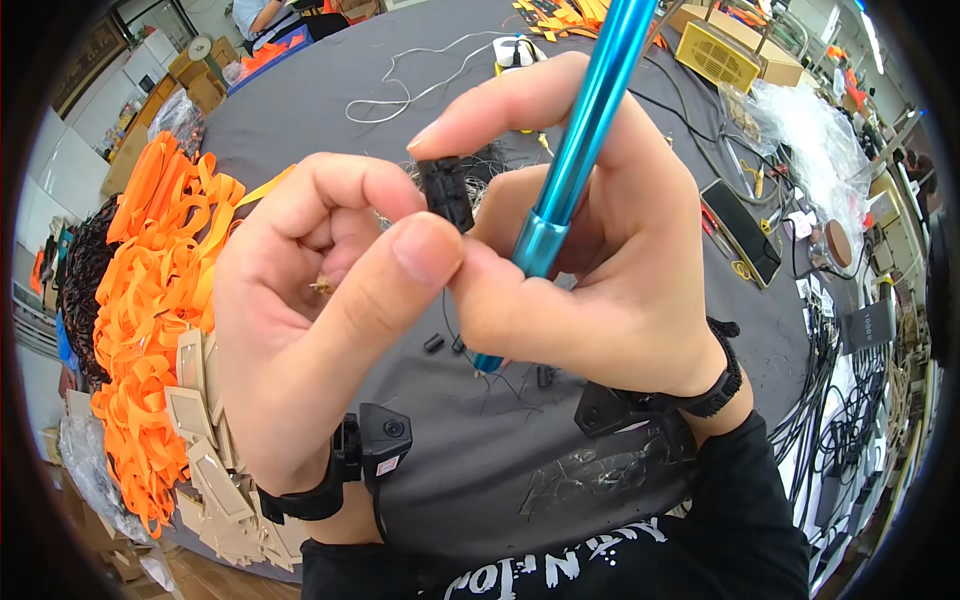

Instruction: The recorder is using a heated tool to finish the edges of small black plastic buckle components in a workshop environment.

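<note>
A small black plastic piece (448,193) is pinched between the thumb and forefinger of my left hand (322,300). My right hand (600,262) holds a shiny blue metal rod-shaped tool (577,135), which slants across the palm; its upper end runs out of the picture. The right forefinger rests at the top of the black piece, and the right thumb lies close to its lower end. A dark thin strand hangs below the fingers. On the grey cloth beneath lie a small black cylinder (433,343) and another black piece (544,375). Behind the hands, a tangle of fine threads is partly hidden.
Orange ribbons (150,322) and beige frame-shaped pieces (191,412) are heaped at left. A phone (742,232), clear plastic wrap (810,135) and black cables (802,405) lie at right. Toward the back stand a white plug (514,51) and a yellow device (716,56). A person sits far off.
</note>
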Motion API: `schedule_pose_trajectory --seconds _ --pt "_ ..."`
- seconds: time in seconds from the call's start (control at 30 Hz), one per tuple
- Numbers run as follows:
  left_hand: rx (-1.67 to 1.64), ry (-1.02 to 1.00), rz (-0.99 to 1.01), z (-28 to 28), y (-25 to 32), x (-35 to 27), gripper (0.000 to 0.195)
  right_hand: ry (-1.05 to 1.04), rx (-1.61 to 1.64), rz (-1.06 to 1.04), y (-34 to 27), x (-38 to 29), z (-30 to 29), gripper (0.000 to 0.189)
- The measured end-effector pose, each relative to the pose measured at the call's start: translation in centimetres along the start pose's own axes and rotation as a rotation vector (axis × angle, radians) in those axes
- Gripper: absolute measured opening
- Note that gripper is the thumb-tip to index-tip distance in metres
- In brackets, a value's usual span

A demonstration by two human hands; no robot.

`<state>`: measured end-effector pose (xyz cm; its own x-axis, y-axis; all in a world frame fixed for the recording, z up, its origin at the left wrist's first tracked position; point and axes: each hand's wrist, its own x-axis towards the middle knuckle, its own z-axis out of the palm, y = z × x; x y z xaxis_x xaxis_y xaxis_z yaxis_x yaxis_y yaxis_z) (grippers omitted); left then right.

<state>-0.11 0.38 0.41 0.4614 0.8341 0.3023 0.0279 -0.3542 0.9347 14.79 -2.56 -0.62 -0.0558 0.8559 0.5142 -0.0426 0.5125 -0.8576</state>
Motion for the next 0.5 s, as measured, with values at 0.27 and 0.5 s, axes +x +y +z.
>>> schedule_pose_trajectory --seconds 0.27,0.5 --pt "-0.078 0.155 -0.023 0.4 0.2 -0.2 0.018 0.049 -0.191 -0.187 1.4 0.0 0.7 0.027" --pt "-0.144 0.134 -0.047 0.4 0.4 -0.1 0.011 0.057 -0.269 -0.259 1.2 0.1 0.6 0.027"
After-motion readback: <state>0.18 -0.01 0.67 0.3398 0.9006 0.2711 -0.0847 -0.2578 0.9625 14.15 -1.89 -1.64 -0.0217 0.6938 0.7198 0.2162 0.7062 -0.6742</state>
